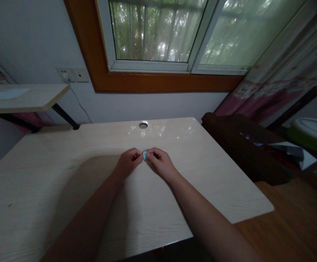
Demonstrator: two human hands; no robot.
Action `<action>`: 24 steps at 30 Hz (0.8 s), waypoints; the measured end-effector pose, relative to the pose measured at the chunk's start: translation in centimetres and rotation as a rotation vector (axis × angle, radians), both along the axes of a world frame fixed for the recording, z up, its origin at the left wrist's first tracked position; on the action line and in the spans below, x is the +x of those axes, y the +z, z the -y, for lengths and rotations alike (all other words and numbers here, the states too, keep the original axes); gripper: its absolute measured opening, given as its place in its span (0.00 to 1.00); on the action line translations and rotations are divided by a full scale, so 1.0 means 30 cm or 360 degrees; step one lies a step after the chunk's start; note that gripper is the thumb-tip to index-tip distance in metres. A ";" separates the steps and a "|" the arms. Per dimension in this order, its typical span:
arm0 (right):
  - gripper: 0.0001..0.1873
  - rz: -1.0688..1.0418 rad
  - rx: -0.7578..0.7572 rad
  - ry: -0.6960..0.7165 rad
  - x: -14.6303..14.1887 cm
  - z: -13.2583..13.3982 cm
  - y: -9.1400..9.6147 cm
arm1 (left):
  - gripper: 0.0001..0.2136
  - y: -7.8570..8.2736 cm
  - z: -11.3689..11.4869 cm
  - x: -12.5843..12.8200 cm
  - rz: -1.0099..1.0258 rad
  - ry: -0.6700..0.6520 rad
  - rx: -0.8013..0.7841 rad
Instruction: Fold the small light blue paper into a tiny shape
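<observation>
Between my two hands is a small light-blue piece [144,155], too small and partly covered for me to tell its kind. My left hand [130,160] pinches its left edge with thumb and forefinger. From the other side, the closed fingertips of my right hand [160,160] grip it too. Both hands are just above or on the pale wood-grain desk [158,196], near its middle. The fingertips hide much of the piece's outline.
A round cable hole [143,125] lies near the desk's back edge. At the left stands a raised shelf [24,98] on black legs. Beyond the right edge are a dark brown wooden piece of furniture [229,145] and a green tub [311,134] with a pale lid. A window [158,36] is ahead.
</observation>
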State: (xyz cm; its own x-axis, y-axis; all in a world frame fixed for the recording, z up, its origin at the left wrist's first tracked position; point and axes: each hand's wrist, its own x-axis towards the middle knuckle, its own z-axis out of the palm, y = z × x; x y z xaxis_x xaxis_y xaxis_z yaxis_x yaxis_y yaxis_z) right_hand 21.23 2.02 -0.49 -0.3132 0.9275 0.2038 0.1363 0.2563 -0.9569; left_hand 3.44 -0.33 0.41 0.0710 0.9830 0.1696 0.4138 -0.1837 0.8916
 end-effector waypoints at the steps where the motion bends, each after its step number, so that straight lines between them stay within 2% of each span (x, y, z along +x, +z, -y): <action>1: 0.11 0.0011 0.0042 -0.0011 -0.001 0.002 0.001 | 0.06 -0.001 -0.001 -0.002 0.0028 0.0001 -0.0025; 4: 0.10 -0.0033 0.0139 -0.0057 -0.003 0.008 0.003 | 0.07 -0.010 -0.004 -0.008 0.0133 -0.0026 -0.0080; 8: 0.17 -0.0049 0.0202 0.0012 -0.002 0.011 0.008 | 0.06 -0.018 -0.008 -0.011 0.0232 -0.0034 -0.0095; 13: 0.10 0.0043 0.0303 0.0067 0.005 0.007 0.018 | 0.08 -0.007 -0.006 -0.007 0.0178 -0.0070 -0.0097; 16: 0.08 -0.0047 0.0211 0.0024 0.004 0.003 0.010 | 0.08 -0.006 -0.006 -0.007 0.0140 -0.0088 -0.0089; 21: 0.10 -0.0379 -0.0125 0.0005 -0.006 -0.007 -0.019 | 0.09 -0.019 -0.010 -0.009 0.0124 -0.0119 -0.0070; 24: 0.11 -0.0461 -0.0198 -0.0025 -0.009 -0.010 -0.022 | 0.09 -0.023 -0.013 -0.010 0.0092 -0.0089 -0.0036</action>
State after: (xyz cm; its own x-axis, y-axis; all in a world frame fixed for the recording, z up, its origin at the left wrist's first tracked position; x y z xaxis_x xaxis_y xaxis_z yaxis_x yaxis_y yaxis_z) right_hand 20.96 2.32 -1.15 -0.2440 0.9553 0.1672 -0.1435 0.1350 -0.9804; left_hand 3.14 0.06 -0.26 0.1166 0.9813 0.1530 0.3514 -0.1848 0.9178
